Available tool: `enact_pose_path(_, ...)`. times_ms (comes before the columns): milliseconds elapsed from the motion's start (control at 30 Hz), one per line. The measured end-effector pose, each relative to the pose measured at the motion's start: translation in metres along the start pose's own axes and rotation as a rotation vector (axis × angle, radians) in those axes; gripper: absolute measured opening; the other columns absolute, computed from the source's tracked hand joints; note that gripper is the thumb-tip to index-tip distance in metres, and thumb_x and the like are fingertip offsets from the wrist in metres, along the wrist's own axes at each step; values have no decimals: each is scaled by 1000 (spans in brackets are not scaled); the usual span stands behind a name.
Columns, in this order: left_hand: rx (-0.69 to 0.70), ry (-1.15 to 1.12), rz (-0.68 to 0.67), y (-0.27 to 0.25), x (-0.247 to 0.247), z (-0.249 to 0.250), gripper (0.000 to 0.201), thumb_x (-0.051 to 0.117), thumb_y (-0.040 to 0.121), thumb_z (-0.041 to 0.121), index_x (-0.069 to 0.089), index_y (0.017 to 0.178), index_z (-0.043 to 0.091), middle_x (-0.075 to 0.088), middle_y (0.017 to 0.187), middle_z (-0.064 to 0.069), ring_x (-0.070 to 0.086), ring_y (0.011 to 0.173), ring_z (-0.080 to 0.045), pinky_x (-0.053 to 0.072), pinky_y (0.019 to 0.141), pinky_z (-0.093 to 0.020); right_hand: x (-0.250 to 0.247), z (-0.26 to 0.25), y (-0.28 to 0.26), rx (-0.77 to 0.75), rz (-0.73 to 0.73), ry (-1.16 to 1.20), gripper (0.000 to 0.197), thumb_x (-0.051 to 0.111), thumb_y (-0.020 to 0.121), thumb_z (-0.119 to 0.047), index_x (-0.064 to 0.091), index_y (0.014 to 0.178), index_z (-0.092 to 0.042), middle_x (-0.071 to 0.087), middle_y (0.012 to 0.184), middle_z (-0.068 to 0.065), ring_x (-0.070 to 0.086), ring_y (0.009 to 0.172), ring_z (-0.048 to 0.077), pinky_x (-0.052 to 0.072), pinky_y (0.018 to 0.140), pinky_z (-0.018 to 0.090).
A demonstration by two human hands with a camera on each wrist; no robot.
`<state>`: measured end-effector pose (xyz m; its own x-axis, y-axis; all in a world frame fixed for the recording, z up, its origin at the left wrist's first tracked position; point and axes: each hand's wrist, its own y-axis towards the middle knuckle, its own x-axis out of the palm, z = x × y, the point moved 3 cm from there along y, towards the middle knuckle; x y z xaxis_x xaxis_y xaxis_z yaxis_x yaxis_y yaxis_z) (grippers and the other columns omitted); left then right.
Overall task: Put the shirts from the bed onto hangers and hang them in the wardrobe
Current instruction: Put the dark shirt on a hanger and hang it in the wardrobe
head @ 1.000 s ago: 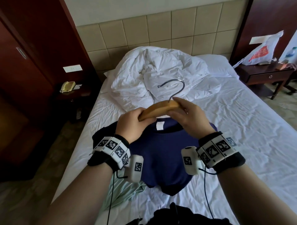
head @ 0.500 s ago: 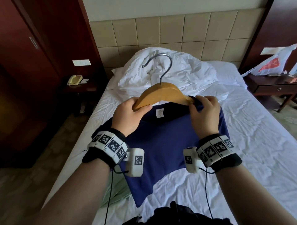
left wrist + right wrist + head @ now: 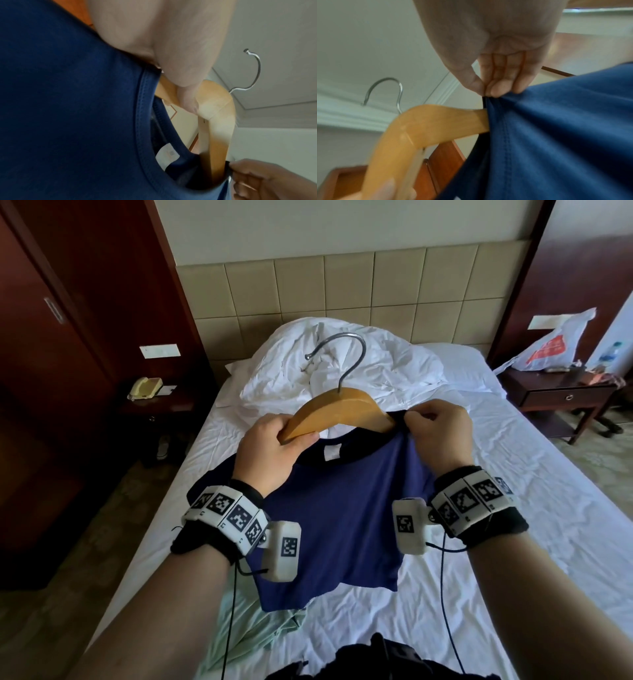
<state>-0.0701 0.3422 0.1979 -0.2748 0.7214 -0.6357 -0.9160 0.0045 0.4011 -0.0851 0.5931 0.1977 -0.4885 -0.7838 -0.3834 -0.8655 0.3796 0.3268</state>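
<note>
A navy blue shirt (image 3: pixel 342 508) hangs lifted above the bed (image 3: pixel 513 491). A wooden hanger (image 3: pixel 339 412) with a metal hook (image 3: pixel 346 354) sits in its neck opening. My left hand (image 3: pixel 270 450) grips the hanger's left arm (image 3: pixel 171 94) together with the collar. My right hand (image 3: pixel 438 433) pinches the collar edge (image 3: pixel 486 100) over the hanger's right arm (image 3: pixel 453 119), which goes inside the shirt. A pale green shirt (image 3: pixel 253 628) lies crumpled at the bed's near edge. A dark garment (image 3: pixel 376 659) lies at the very bottom.
A rumpled white duvet (image 3: pixel 342 371) is piled at the headboard. A dark wardrobe (image 3: pixel 51 337) stands on the left beside a nightstand with a phone (image 3: pixel 145 387). On the right, another nightstand (image 3: pixel 561 398) carries a plastic bag (image 3: pixel 555 344).
Both hands lifted the hanger and shirt off the bed. The hook swung upright. My right hand moved from the hanger's middle to the right collar edge, pulling it over the hanger's arm.
</note>
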Motion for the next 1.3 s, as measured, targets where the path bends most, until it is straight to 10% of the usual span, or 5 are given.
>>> enact_pose_path(133,19,-43,-4,4,1,-1,15,74,82,36,63,85,27,60,76,20,57,72,4,38,63,-6,-2,-9,1,-9,-46,133,12,59,81,-3,65,72,-8,60,60,0,56,50,4,41,52,13)
enact_pose_path(367,26,-98,20,4,-2,0,59,75,81,37,48,134,30,60,85,17,58,83,-4,43,73,-13,-13,-24,0,-25,-87,368,16,56,83,4,63,73,-6,59,59,2,54,49,7,48,57,26)
enact_pose_path(600,23,-76,-21,10,0,5,64,75,79,42,46,136,34,63,88,19,59,89,-6,42,76,-20,15,-35,-18,-217,-524,31,66,68,88,-26,35,146,-25,52,122,-7,52,107,8,38,83,10)
enact_pose_path(833,23,-203,-22,14,-7,6,57,73,82,39,48,134,34,66,94,13,59,94,3,41,81,-10,29,-44,-20,-355,-303,51,51,64,92,-27,43,139,-22,58,123,2,55,109,18,45,96,38)
enact_pose_path(1300,80,-187,19,9,-22,-12,38,57,92,-1,60,125,17,58,87,10,54,81,10,39,78,-1,13,-32,-11,-239,-227,105,55,65,89,-31,44,140,-36,58,125,-2,53,116,15,43,103,40)
